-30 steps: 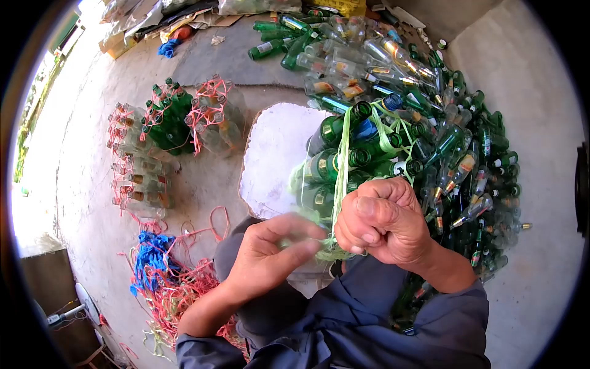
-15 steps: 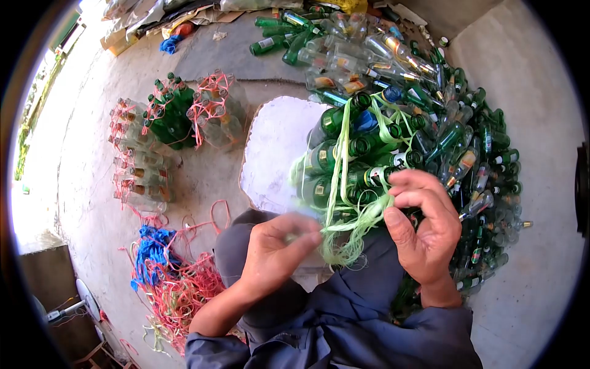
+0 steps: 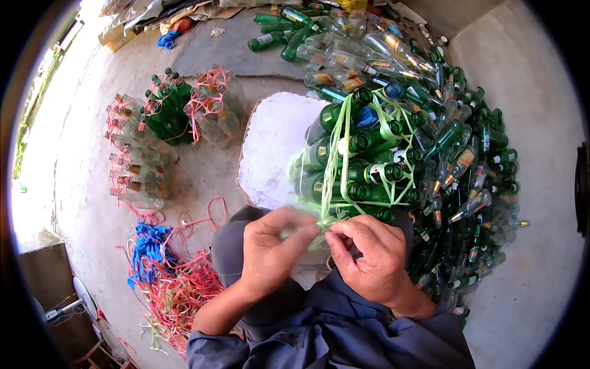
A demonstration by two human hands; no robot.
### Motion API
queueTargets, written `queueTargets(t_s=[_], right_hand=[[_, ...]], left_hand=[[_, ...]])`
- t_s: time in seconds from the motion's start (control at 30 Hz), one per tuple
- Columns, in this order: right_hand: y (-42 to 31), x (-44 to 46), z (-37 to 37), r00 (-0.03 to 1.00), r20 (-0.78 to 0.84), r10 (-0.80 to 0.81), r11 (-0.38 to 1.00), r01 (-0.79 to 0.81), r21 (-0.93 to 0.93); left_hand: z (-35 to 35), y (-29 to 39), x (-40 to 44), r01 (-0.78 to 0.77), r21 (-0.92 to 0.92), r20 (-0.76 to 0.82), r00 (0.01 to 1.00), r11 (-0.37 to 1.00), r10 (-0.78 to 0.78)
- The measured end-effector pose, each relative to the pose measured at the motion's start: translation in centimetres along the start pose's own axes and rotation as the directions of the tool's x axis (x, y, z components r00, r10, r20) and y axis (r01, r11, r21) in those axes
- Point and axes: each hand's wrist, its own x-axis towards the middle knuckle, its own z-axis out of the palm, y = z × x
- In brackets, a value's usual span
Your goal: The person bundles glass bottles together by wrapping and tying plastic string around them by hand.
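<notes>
Concrete floor [image 3: 196, 175] is seen around the fingers. Pale green, frayed twine [image 3: 330, 182], likely light and soft, is pinched thumb-to-forefinger by left hand [image 3: 270, 246], blurred, and right hand [image 3: 375, 258]. Just beyond the fingertips, glossy green bottles [image 3: 318, 154] are bound: probably heavy, slippery, fragile, best held by their bodies.

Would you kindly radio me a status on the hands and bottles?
Left hand at green twine, grip blurred; right hand pinching it. Green bottles grouped, twine strung across their tops. No obstruction visible at the hands.
</notes>
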Motion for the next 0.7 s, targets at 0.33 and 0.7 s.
queueTargets(t_s=[0.33, 0.7], right_hand=[[0.3, 0.5, 0.7, 0.996, 0.006, 0.087, 0.985, -0.087, 0.148], [0.5, 0.7, 1.0, 0.998, -0.067, -0.001, 1.0, 0.003, 0.026]], left_hand=[[-0.3, -0.4, 0.8, -0.176, 0.169, 0.054, 0.984, 0.97, 0.169], [-0.3, -0.4, 1.1, -0.328, 0.346, 0.099, 0.944, 0.879, 0.313]])
